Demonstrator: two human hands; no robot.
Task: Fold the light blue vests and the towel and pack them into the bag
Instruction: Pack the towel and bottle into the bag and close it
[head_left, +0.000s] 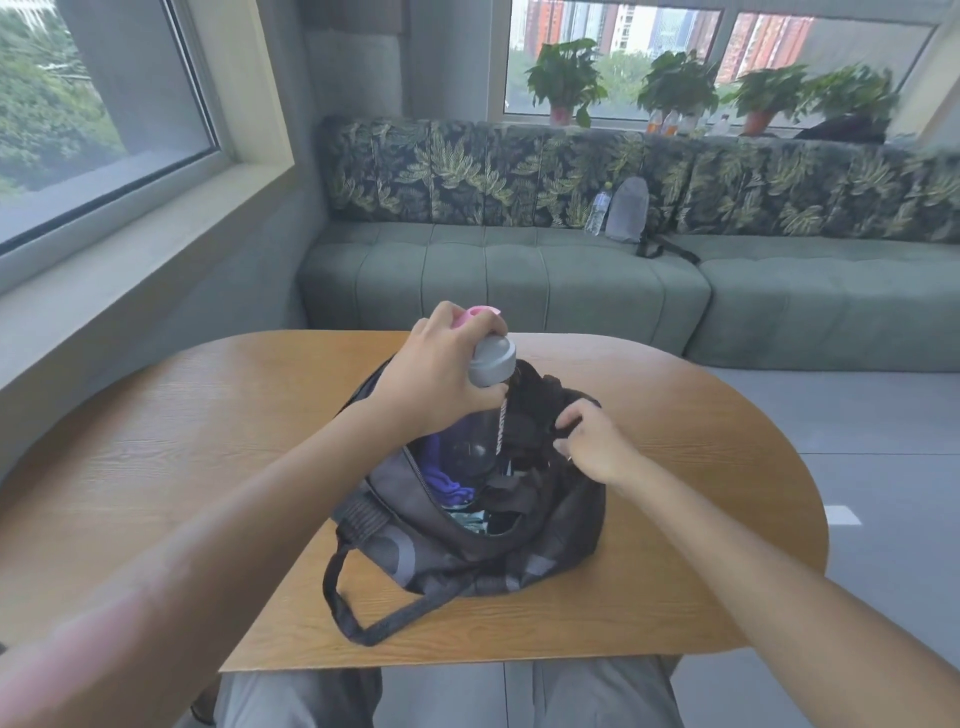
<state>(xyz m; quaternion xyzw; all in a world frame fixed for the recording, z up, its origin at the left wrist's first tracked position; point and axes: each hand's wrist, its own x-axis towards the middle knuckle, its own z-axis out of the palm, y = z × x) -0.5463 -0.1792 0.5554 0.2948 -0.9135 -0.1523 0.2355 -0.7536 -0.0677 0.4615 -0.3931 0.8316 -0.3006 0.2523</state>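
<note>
Your left hand (441, 371) curls around the grey cap of a dark translucent plastic bottle (480, 415), whose lower half stands inside the open black fabric duffel bag (467, 525). The bag sits mid-tabletop on the oval wooden table (208, 415), its strap trailing toward the near edge. Your right hand (592, 441) pinches the bag's far-right rim. Blue-purple cloth (447, 483) shows inside the bag, below your left hand.

Both bare arms reach forward; the left hand (441, 371) is higher, fingers curled tight round something it holds; the right hand (592, 441) is lower, fingertips pinching dark cloth.
</note>
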